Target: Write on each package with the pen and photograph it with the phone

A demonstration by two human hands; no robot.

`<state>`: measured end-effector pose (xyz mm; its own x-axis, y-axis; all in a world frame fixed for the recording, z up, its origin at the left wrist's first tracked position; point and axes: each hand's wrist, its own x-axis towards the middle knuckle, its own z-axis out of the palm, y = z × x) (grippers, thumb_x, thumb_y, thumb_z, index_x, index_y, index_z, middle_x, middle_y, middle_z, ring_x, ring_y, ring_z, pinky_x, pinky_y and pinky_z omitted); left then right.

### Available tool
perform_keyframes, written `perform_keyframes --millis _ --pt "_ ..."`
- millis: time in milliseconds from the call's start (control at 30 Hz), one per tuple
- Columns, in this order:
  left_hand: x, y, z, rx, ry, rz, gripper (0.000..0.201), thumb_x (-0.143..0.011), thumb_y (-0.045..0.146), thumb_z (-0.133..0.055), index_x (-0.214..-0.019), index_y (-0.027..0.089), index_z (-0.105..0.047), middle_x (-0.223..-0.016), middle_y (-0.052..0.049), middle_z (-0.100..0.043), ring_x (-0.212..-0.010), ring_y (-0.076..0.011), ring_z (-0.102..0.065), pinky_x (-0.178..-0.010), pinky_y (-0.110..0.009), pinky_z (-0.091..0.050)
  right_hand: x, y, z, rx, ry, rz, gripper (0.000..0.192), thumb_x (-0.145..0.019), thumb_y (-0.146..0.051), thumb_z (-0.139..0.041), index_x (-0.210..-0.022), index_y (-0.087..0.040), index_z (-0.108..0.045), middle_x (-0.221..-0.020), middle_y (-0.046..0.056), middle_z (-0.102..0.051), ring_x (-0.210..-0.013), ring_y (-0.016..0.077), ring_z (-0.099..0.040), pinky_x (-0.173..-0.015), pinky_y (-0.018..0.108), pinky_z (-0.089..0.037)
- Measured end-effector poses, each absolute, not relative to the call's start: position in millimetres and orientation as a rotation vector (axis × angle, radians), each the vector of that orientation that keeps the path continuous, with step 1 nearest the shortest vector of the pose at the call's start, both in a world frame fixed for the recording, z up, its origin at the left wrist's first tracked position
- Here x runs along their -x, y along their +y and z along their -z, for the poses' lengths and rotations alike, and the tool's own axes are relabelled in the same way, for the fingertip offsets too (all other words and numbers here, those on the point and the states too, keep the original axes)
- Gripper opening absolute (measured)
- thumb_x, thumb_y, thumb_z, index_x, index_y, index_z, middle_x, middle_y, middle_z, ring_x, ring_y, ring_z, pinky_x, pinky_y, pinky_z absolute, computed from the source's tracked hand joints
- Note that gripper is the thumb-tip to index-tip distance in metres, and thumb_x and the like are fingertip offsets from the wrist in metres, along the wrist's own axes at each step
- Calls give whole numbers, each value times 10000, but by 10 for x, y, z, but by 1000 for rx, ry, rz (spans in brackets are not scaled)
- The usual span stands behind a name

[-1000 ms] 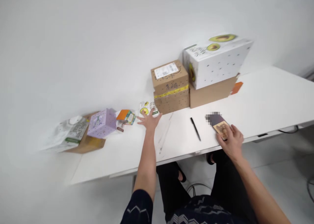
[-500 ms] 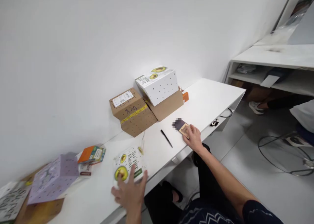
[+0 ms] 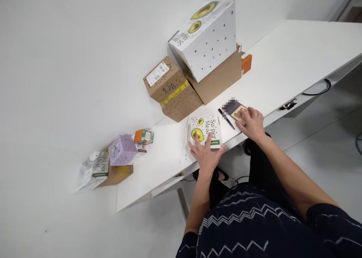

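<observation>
My left hand [image 3: 207, 154] rests with fingers spread on the near part of a flat white pack [image 3: 208, 124] printed with avocados and "Su-per Meal". Clear plastic seems to show around the pack's edges. Over on the right, my right hand [image 3: 252, 126] has its thumb and fingers on a dark picture card [image 3: 234, 108], which lies on the table; its far end is pixelated. A black pen [image 3: 230, 124] lies between the pack and the card, apart from both hands.
Behind stand a brown carton [image 3: 181, 103] with yellow tape and a large white avocado box [image 3: 212, 43] on another carton [image 3: 222, 77]. At the left end are a purple box [image 3: 123, 150] and a small orange box [image 3: 140, 136]. A black clip [image 3: 288, 104] sits at the white table's front edge.
The view has turned and shifted, showing the table's left end. The avocado pack, with my left hand on it, is now closer to the pen. My right hand stays on the card.
</observation>
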<state>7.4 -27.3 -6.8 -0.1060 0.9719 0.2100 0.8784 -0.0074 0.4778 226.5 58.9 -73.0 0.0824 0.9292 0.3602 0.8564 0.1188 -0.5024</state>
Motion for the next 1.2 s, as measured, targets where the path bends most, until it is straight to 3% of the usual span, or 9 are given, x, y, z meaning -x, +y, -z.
perform_keyframes --millis 200,267,333,433,567,733,933,1200 --pt "-81 -303 -59 -1953 2125 -550 804 -643 735 -641 -1347 373 -502 -1554 -106 -140 -1373 -555 -6 -991 -784 -151 -2200 535 506 1698 -1672 -103 407 -879 -403 -493 -1194 -159 -578 -1327 201 -456 -1281 379 -349 -997 574 -306" --pt "-93 -345 -167 -1962 2185 -419 778 -694 744 -581 -1366 367 -484 -1544 -120 -188 -1366 -537 -102 -998 -743 -217 -2082 470 356 1621 -1633 -201 368 -908 -389 -455 -1154 -160 -604 -1254 193 -526 -1229 346 -432 -984 528 -362" --pt "-61 -384 -271 -1982 2201 -390 694 -780 700 -518 -1374 342 -482 -1523 -127 -256 -1355 -471 -222 -1030 -655 -282 -1924 389 214 1515 -1642 -432 391 -931 -409 -415 -1147 -150 -614 -1160 179 -587 -1095 296 -546 -927 450 -442" --pt "122 -365 -338 -1892 2204 -656 612 -888 587 -445 -1416 278 -430 -1457 -146 -364 -1259 -330 -432 -1009 -475 -404 -1685 279 92 1442 -1658 -834 482 -940 -482 -383 -1226 -148 -579 -1153 156 -607 -950 247 -619 -859 389 -498" --pt "471 -168 -221 -1458 2116 -933 641 -896 564 -457 -1409 181 -427 -1258 -164 -562 -965 -227 -615 -813 -344 -511 -1506 217 117 1503 -1713 -1051 620 -885 -539 -462 -1357 -137 -475 -1212 177 -572 -1028 286 -606 -881 400 -495" --pt "599 -1 -87 -1368 1703 -889 473 -866 545 -540 -1157 185 -638 -1199 -121 -643 -1083 -258 -602 -896 -360 -492 -1475 239 174 1436 -1719 -1059 641 -871 -492 -480 -1405 -142 -425 -1209 175 -582 -1088 316 -586 -904 438 -487" --pt "568 -37 9 -1386 1534 -1296 490 -841 452 -617 -1247 200 -511 -1203 -112 -612 -1090 -222 -601 -915 -344 -500 -1372 363 159 1025 -1633 -949 573 -825 -282 -531 -1384 -255 -404 -1466 82 -430 -1348 251 -403 -1094 449 -357" --pt "484 -119 238 -1352 1631 -1387 585 -796 482 -650 -1251 194 -422 -1257 -159 -535 -1149 -247 -554 -914 -383 -509 -1363 410 356 976 -1401 -1109 513 -750 -217 -537 -1255 -242 -451 -1424 85 -469 -1303 233 -445 -1078 454 -356"
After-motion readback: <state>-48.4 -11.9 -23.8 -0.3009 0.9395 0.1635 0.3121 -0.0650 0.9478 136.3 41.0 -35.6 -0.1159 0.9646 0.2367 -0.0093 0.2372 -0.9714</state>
